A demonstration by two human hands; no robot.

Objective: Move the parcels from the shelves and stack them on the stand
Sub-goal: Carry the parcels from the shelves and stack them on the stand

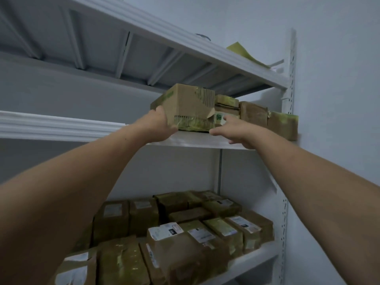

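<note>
Gripping cardboard parcel (186, 108) at left end, left hand (162, 124) clasped it on middle shelf (195, 140); right hand (232, 130) spread loose at right corner, grip unclear; more parcels (257, 118) sat beside

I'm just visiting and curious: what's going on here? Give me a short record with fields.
setting: white metal shelving against a pale wall
action: a person reaches up to the middle shelf for a parcel
left hand: pressed on the left end of a large cardboard box
right hand: open, fingers spread, at the box's right front corner, no grip visible
beside the box: smaller brown parcels on the same shelf
lower shelf: many taped brown parcels with labels
top shelf: a yellow-green sheet sticks out
stand: not in view
</note>
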